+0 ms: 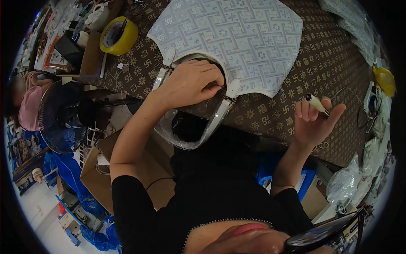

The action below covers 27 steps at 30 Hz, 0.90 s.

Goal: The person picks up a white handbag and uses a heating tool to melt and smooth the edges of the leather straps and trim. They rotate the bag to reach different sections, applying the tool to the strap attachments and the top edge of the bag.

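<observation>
A handbag (237, 38) in pale blue-grey patterned fabric lies on the table with its curved opening towards me. Its white handle (207, 134), partly wrapped in clear plastic, hangs over the near edge. My left hand (192, 82) rests over the opening, thumb and fingers pinched together at what looks like a fine thread. Part of the opening is hidden beneath it. To the right of the bag, my right hand (315, 122) is palm up above the table, thumb stretched out. Its curled fingers hold a white pen-like tool (316, 104) with a dark end.
The table (270, 114) has a brown patterned cloth with loose threads. A yellow tape roll (119, 36) and a cardboard box (91, 55) stand at the left. Below are a fan (63, 116) and an open carton (99, 169). Clear plastic (344, 182) lies right; another person (31, 101) sits far left.
</observation>
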Available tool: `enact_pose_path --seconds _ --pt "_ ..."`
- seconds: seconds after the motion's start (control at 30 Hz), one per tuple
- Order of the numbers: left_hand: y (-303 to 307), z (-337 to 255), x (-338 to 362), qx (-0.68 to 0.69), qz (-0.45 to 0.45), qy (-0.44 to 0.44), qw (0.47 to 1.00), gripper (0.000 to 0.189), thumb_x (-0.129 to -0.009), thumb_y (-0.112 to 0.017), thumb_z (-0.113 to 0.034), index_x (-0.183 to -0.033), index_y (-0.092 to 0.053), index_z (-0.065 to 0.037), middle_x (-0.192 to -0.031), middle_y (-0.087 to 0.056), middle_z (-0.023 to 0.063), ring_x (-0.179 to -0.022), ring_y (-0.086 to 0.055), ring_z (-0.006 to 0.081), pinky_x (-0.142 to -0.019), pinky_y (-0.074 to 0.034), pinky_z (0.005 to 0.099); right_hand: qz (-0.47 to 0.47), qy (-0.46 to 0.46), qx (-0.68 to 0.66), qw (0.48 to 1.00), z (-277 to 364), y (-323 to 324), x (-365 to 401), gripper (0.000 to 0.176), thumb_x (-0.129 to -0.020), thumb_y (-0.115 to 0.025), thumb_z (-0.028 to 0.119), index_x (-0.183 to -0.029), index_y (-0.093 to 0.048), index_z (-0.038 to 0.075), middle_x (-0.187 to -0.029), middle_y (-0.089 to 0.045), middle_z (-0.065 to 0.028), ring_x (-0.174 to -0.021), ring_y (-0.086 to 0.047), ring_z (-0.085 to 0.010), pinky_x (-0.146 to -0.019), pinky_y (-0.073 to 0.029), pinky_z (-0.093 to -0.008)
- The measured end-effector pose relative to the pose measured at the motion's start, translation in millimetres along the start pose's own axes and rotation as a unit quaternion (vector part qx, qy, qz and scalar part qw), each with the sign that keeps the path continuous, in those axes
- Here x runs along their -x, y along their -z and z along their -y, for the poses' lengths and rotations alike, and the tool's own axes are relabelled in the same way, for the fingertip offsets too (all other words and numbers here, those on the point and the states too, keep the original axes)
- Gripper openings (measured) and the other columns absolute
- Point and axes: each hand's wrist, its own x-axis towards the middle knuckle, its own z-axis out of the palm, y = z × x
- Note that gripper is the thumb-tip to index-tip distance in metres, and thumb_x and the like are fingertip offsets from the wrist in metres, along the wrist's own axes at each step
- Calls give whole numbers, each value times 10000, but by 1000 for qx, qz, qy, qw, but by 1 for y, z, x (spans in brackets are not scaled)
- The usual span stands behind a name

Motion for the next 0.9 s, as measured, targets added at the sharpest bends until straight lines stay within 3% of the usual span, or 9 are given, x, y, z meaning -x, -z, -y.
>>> enact_pose_path --seconds 0.07,0.17,0.23,0.37,0.57,0.67,0.73,0.87,0.9 --pt "1 0 -6 9 10 19 1000 132 -726 -635 -143 -839 -576 -109 -829 -575 -5 -831 -565 181 -736 -444 300 -12 -1 -1 1000 -4 1 0 664 -894 -239 593 -981 -634 67 -589 -522 -59 -529 -424 -165 -539 -354 -310" --pt "1 5 -20 21 27 -55 998 165 -725 -652 -131 -859 -558 -105 -784 -560 18 -784 -559 231 -698 -445 329 -3 -5 0 1000 -5 -1 -1 660 -896 -237 590 -988 -635 72 -588 -522 -53 -526 -416 -161 -539 -348 -309" --pt "5 7 -30 51 141 -29 988 118 -732 -640 -132 -814 -559 -104 -762 -544 19 -767 -550 235 -684 -440 339 2 -5 6 1000 -4 -1 0 659 -897 -234 589 -993 -634 74 -584 -516 -49 -525 -412 -159 -539 -345 -308" --pt "5 8 -38 19 197 -30 980 94 -725 -630 -133 -753 -547 -99 -761 -536 23 -753 -545 229 -682 -435 339 -7 1 12 1000 -3 1 1 656 -900 -226 585 -1009 -632 81 -575 -507 -41 -524 -405 -155 -534 -337 -304" --pt "-3 6 -28 -39 104 -127 986 111 -691 -623 -93 -685 -513 -88 -741 -519 15 -741 -539 209 -675 -441 319 0 3 13 1000 -4 4 2 659 -899 -225 587 -1010 -631 80 -580 -512 -41 -525 -402 -153 -528 -330 -296" --pt "-3 -2 -15 -5 44 -97 994 118 -669 -624 -61 -690 -511 -88 -758 -531 6 -738 -545 199 -668 -448 303 -7 2 9 1000 -1 6 5 667 -898 -224 588 -1015 -628 70 -580 -512 -41 -529 -409 -155 -532 -340 -299" --pt "-6 -8 -7 7 2 -29 1000 131 -656 -633 -46 -693 -513 -84 -767 -551 2 -699 -556 195 -645 -455 293 -18 6 1 1000 -3 6 6 675 -899 -220 588 -990 -627 57 -575 -511 -48 -525 -416 -156 -525 -347 -300" --pt "-6 -14 1 25 -17 16 999 47 -706 -596 -75 -692 -551 -79 -749 -555 14 -654 -563 181 -607 -447 291 -30 -4 24 999 -9 0 5 701 -902 -202 586 -906 -618 22 -565 -511 -77 -508 -445 -170 -504 -372 -301" --pt "-5 -17 1 60 -2 74 995 26 -713 -597 -74 -720 -574 -83 -752 -560 15 -659 -568 183 -596 -449 294 -30 -4 23 999 -12 0 4 701 -902 -202 586 -906 -618 22 -565 -511 -77 -508 -445 -170 -504 -372 -301"
